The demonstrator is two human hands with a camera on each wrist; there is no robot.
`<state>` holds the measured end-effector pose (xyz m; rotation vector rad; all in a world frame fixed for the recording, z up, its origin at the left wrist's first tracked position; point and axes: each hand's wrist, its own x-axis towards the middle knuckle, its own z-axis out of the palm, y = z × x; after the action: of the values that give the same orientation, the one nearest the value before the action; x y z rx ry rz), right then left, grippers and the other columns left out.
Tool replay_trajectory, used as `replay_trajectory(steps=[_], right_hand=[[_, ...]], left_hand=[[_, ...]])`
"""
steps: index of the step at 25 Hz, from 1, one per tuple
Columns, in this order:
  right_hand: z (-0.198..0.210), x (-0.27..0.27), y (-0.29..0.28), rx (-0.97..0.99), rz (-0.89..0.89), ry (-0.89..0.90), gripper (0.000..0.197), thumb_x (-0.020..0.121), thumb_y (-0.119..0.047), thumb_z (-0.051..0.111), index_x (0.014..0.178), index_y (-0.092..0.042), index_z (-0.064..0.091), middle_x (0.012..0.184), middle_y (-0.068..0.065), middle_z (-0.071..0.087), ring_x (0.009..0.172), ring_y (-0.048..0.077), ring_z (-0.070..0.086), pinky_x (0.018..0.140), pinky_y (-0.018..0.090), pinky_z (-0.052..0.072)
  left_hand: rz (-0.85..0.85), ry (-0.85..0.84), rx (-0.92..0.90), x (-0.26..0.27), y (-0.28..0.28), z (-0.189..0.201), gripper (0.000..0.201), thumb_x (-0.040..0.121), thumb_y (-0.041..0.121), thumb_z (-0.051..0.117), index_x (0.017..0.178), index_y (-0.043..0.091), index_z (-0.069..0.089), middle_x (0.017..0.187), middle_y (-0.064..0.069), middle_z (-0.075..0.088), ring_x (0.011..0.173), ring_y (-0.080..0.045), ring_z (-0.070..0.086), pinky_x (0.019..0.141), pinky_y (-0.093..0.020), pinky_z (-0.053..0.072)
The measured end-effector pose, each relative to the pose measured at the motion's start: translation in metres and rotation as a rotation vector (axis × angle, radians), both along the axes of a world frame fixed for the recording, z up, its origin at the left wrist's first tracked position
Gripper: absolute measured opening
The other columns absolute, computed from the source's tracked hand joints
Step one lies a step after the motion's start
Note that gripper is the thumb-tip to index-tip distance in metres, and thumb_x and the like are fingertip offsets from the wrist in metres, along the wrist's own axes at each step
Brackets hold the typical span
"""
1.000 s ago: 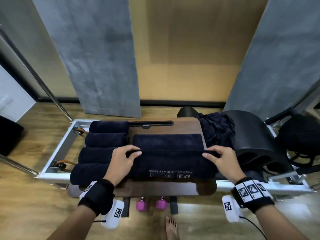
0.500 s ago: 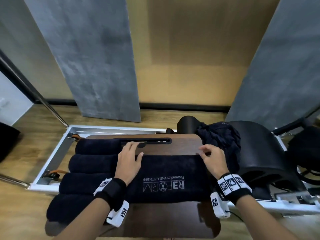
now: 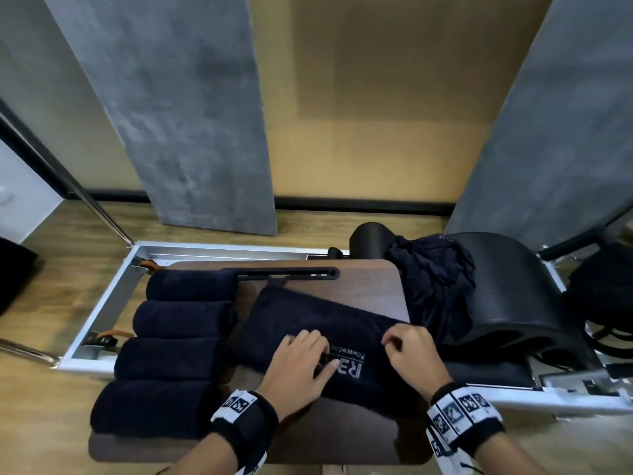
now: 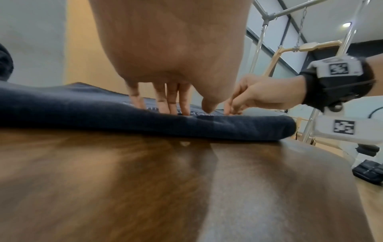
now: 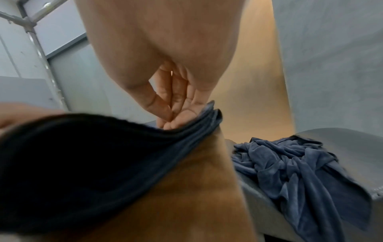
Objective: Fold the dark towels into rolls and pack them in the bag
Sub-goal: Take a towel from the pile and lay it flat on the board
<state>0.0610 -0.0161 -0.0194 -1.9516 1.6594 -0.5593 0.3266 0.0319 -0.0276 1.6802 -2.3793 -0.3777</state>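
A folded dark towel (image 3: 308, 323) with white lettering lies at a slant on the brown wooden board (image 3: 370, 279). My left hand (image 3: 301, 361) presses flat on its near part with straight fingers (image 4: 182, 104). My right hand (image 3: 407, 351) pinches the towel's right edge (image 5: 199, 121) between thumb and fingertips and lifts it a little. Several rolled dark towels (image 3: 178, 358) lie side by side at the board's left end. No bag is clearly visible.
A crumpled dark cloth (image 3: 435, 279) is heaped on a black curved pad (image 3: 513, 296) right of the board. A silver metal frame (image 3: 102, 303) surrounds the board. Wooden floor and grey wall panels (image 3: 191, 114) lie beyond.
The towel, lying straight across the board before, now sits at a slant. Both hands came closer together at its near right end, and the right hand now pinches the edge.
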Motion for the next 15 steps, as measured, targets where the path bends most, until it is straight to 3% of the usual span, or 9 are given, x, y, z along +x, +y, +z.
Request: replay_trajectory(steps=[2,4,6,8,12,15], right_hand=[[0.003,0.005,0.031,0.019,0.045,0.045,0.018,0.082,-0.005,0.065,0.077,-0.02,0.075,0.082,-0.008,0.073,0.081,0.015,0.068,0.08,0.033,0.055],[0.004,0.018,0.068,0.018,0.174,0.053,0.016,0.08,-0.011,0.063,0.077,-0.021,0.074,0.083,-0.01,0.073,0.081,0.013,0.068,0.077,0.031,0.054],[0.001,0.038,0.103,0.021,0.31,0.026,0.017,0.08,-0.015,0.059,0.082,-0.024,0.074,0.086,-0.013,0.071,0.082,0.009,0.065,0.074,0.029,0.053],[-0.006,0.055,0.129,-0.003,0.395,0.005,0.021,0.083,-0.016,0.057,0.089,-0.026,0.074,0.093,-0.015,0.069,0.088,0.005,0.06,0.076,0.027,0.052],[-0.02,0.065,0.162,-0.108,0.374,-0.01,0.018,0.092,-0.026,0.064,0.109,-0.026,0.071,0.109,-0.016,0.057,0.101,0.004,0.051,0.083,0.02,0.048],[-0.032,0.06,0.181,-0.136,0.354,0.056,0.038,0.089,-0.045,0.069,0.124,-0.028,0.066,0.123,-0.012,0.052,0.113,0.006,0.049,0.092,0.022,0.045]], left_hand=[[0.044,-0.05,-0.046,0.002,0.001,-0.003,0.027,0.104,0.054,0.041,0.111,0.032,0.054,0.112,0.017,0.052,0.11,-0.009,0.052,0.098,-0.033,0.042],[0.081,-0.136,-0.026,0.003,0.006,-0.008,0.03,0.104,0.038,0.047,0.132,0.029,0.055,0.139,0.012,0.054,0.135,-0.014,0.049,0.116,-0.039,0.036],[0.096,-0.155,0.03,0.004,0.018,-0.012,0.053,0.098,0.016,0.057,0.15,0.024,0.047,0.16,0.007,0.042,0.154,-0.017,0.033,0.127,-0.043,0.025],[0.088,-0.116,0.052,0.005,0.037,-0.015,0.067,0.096,0.008,0.058,0.158,0.022,0.04,0.171,0.006,0.029,0.161,-0.015,0.017,0.13,-0.043,0.017],[0.022,-0.017,0.052,0.017,0.097,-0.025,0.059,0.114,0.044,0.024,0.169,0.024,0.015,0.177,0.012,-0.002,0.162,-0.009,-0.012,0.132,-0.046,0.007],[-0.03,-0.025,0.025,0.027,0.136,-0.027,0.068,0.113,0.057,0.022,0.17,0.023,0.005,0.177,0.011,-0.008,0.162,-0.014,-0.013,0.132,-0.047,0.001]])
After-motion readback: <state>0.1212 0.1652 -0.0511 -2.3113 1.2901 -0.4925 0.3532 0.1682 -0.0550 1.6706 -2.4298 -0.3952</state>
